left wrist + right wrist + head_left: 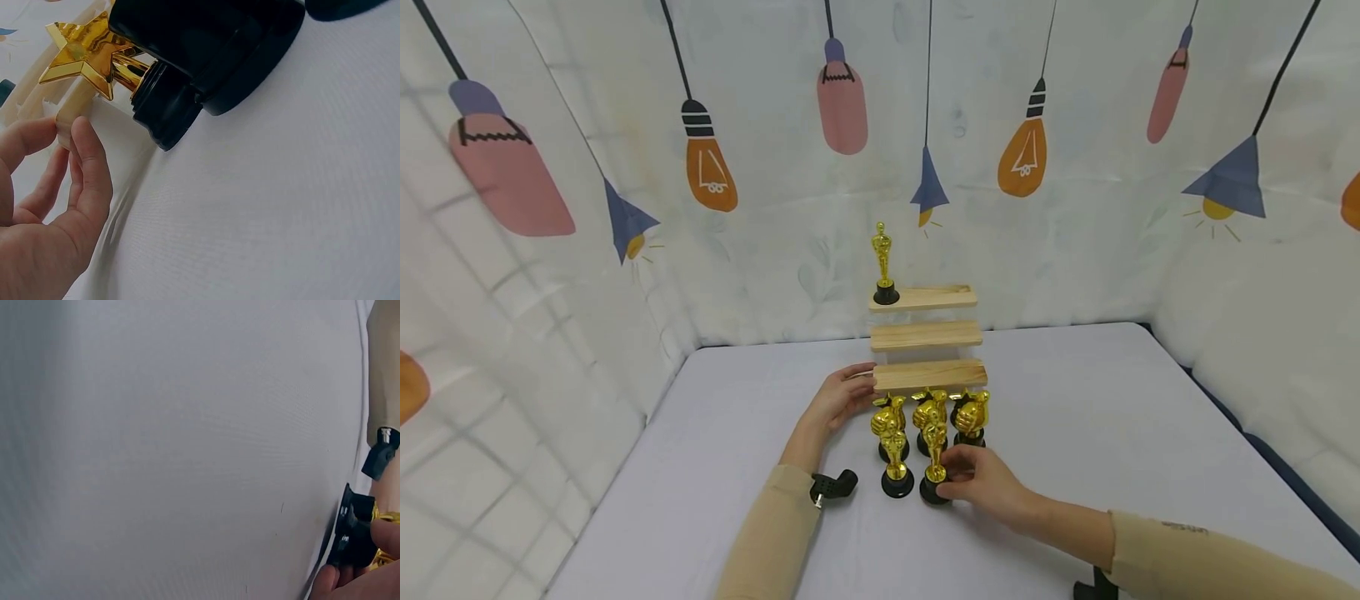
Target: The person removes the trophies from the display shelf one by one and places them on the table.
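Observation:
My left hand (837, 398) pinches the left end of the lowest wooden board (930, 375) of a three-step display rack; the left wrist view shows thumb and fingertips at the board's end. With its thumb and fingers, my right hand (992, 483) grips the black base of a gold figure trophy (932, 490), upright in the front row. A matching figure trophy (897, 483) stands just left of it. Behind them is a row of three gold trophies (972, 414) on black bases. One gold star trophy (84, 53) appears close beside my left hand.
Another gold figure trophy (882, 258) stands on the left end of the rack's top board (936, 297). The middle board (927, 335) lies between. A white cloth covers the table (1075, 400), and a lamp-patterned curtain (775, 250) hangs behind it.

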A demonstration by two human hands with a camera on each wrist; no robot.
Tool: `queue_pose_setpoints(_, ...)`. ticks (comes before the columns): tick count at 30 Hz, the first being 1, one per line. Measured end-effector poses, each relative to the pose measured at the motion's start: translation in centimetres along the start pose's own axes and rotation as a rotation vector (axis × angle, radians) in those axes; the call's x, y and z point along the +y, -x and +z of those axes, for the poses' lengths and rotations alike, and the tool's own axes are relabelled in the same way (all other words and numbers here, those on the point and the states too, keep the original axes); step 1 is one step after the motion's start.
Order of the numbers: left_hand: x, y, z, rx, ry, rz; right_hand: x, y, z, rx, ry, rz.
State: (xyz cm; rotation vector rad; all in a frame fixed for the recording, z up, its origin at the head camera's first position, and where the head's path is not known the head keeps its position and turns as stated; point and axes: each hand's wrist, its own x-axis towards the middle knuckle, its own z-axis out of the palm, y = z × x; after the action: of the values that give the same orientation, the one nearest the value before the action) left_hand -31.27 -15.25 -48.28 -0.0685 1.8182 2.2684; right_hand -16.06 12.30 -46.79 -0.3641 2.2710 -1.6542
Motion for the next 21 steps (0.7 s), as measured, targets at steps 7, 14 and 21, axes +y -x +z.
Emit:
queue_pose_setpoints(7,0.17,-0.05,0.14,-0.005,0.0,-0.004,0.23,-0.21,0.33,0.023,0.01,-0.013)
queue_pose_setpoints(14,0.08,-0.04,0.16,-0.012,0.004,0.0,0.72,-0.56,0.5,0.054,0.044,-0.022)
queue_pose_setpoints(21,-0.12,-0.18,0.03,-0.008,0.003,0.006,0.72,-0.76,0.58,0.071,0.019,-0.034)
